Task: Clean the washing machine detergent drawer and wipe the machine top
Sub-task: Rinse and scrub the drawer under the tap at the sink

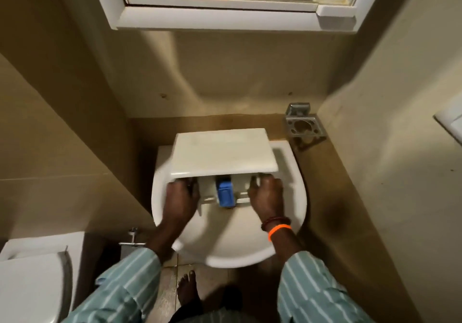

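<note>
Detergent drawer (225, 162), mid-frame, hangs over the white sink (240, 235); I see my left hand (181, 197) and right hand (266, 195) clamping its sides, fingers curled tight.

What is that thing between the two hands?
In the head view, a blue plastic insert of the white detergent drawer sits between the left hand and right hand.

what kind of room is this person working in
Most likely a small bathroom. The detergent drawer, held by the left hand and right hand, sits over a white wash basin; a toilet lid shows at lower left, and a metal holder is fixed by the tiled wall.
</note>
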